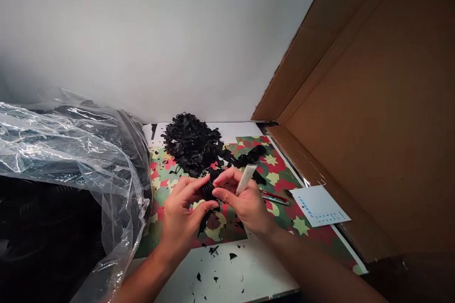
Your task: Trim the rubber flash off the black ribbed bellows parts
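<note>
A small black ribbed piece (207,191) is held between my two hands over the patterned sheet. My left hand (183,208) grips it from the left, thumb below and fingers above. At its right side, the thumb and forefinger of my right hand (245,199) touch it. A pale flat strip (246,179), perhaps a tool handle, sticks up from between the fingers of my right hand; its lower end is hidden. Just behind my hands lies a heap of black scraps (192,144).
On the left, a clear plastic bag (71,147) bulges with black pieces. A red-and-metal tool (275,198) lies right of my hands, near a white card (320,206). A tall cardboard wall (373,118) stands at the right. Black bits dot the white surface (263,270) in front.
</note>
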A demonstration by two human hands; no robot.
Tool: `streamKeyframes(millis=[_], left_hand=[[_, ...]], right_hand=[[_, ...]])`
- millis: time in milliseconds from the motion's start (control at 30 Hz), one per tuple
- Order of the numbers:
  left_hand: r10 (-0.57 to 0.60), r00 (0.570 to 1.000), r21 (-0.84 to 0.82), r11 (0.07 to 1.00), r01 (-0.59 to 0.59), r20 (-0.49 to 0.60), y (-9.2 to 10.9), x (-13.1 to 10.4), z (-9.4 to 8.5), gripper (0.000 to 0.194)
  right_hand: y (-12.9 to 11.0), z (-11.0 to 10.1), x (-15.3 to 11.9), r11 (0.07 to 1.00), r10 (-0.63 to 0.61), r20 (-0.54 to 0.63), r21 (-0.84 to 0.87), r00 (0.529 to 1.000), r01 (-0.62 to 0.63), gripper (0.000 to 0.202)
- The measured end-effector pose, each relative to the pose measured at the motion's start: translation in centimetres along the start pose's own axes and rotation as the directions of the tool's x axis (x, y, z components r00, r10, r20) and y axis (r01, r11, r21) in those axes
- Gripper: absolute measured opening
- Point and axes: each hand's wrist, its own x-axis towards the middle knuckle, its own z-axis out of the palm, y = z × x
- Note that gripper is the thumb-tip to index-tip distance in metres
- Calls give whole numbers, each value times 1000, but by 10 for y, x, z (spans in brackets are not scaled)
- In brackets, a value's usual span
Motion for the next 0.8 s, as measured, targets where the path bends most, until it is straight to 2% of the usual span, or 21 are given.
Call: streamKeyframes(millis=[133, 267, 367, 533, 667, 733, 800], left_hand=[[-28, 999, -72, 997, 25, -31, 4, 0, 0, 30], [-39, 998, -123, 992, 34, -41, 8, 3, 0, 26], [-1, 999, -104, 995, -3, -40, 8, 5, -1, 22], [73, 996, -54, 996, -76, -48, 9, 6, -1, 16], [83, 995, -22, 996, -85, -51, 8, 6, -1, 13], [88, 995, -5, 996, -88, -49, 8, 5, -2, 12], [90, 995, 14, 996, -89, -52, 8, 5, -2, 10]], right_hand=[[-2, 2, 0, 992, 34, -12, 118, 999, -32, 38], [-7, 3, 1, 949, 152, 33, 275, 988, -155, 43], [-10, 4, 1, 904, 219, 77, 360, 973, -232, 44], [-7, 4, 0, 876, 239, 103, 406, 966, -260, 39], [-5, 0, 3, 915, 212, 64, 337, 975, -222, 38], [-5, -4, 5, 952, 151, -28, 275, 988, -138, 43], [-7, -9, 7, 986, 26, -131, 165, 991, -4, 48]])
